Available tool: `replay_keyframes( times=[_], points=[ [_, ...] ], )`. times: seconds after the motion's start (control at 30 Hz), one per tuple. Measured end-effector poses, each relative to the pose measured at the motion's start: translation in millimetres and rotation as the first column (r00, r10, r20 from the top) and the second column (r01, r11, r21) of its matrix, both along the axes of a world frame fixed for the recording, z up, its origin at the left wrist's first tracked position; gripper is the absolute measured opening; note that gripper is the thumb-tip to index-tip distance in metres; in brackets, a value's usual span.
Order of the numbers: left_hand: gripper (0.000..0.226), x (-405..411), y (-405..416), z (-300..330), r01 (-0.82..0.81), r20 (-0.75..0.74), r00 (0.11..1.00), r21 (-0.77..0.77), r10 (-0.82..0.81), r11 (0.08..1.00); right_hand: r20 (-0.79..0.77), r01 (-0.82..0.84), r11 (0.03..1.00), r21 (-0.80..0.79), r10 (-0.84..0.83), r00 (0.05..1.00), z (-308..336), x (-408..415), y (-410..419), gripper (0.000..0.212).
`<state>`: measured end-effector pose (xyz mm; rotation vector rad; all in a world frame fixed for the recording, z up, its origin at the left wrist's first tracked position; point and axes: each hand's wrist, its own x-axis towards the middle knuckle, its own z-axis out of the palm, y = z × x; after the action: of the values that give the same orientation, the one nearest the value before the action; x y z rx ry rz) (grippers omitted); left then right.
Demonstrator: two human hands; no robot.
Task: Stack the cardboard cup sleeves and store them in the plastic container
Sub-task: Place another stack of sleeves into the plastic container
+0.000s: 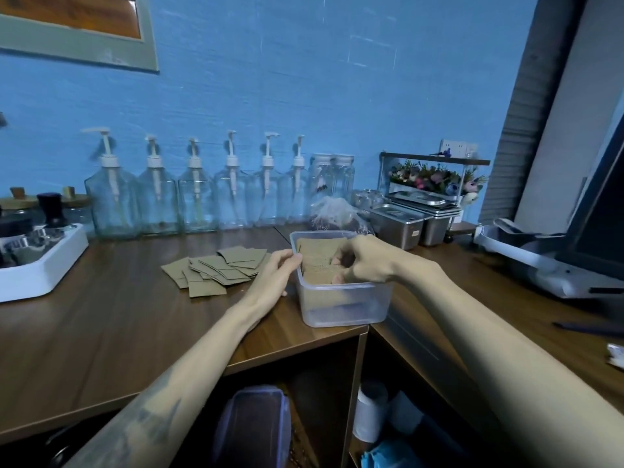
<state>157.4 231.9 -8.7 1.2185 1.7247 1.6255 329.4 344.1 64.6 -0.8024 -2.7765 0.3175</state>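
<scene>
Blue wall behind, a brown wooden counter (101, 332) in front, and the action sits right at its near corner. Nearest us, the clear plastic tub (344, 305) stands on the counter's edge. The right hand (363, 261) dips in over the rim from three o'clock, fingers curled down onto a batch of cardboard sleeves (320, 261) standing inside; whether it truly pinches them or just presses them, I cannot tell. The left hand (278, 271) braces the tub's wall at nine o'clock, fingers fairly straight against the rim, gripping nothing.

To do this well, I'd say: keep that left hand steady so the tub doesn't slide off the corner, and square the batch against the far wall before letting go, leaving room in front.

Further out, at ten o'clock from the tub, the loose sleeves (216, 268) lie fanned on the counter, well clear of both hands. Beyond them, pump bottles (199, 194) line the wall.
</scene>
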Motion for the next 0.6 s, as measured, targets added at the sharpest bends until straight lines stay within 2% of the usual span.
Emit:
replay_keyframes(
  times=[0.17,0.23,0.43,0.6],
  points=[
    [0.028,1.1,2.6,-1.4,-0.005,0.011,1.0,0.014,0.004,1.0,0.0,0.042,0.984,0.175,-0.042,0.999,-0.8,-4.9,7.8,0.037],
    [0.025,1.6,2.1,-0.9,-0.002,0.01,1.0,0.014,0.001,1.0,-0.022,0.029,0.981,0.192,-0.025,0.999,-2.8,-6.6,8.6,0.044],
    [0.026,2.7,-0.1,-0.5,-0.004,0.0,1.0,0.011,0.004,1.0,-0.02,-0.001,0.991,0.133,0.003,1.0,-1.2,-8.7,10.4,0.045],
    [0.042,3.7,-5.6,1.0,-0.016,-0.02,1.0,-0.004,0.016,1.0,-0.075,-0.025,0.998,0.06,0.029,0.997,-2.6,-9.5,11.8,0.045]
  ],
)
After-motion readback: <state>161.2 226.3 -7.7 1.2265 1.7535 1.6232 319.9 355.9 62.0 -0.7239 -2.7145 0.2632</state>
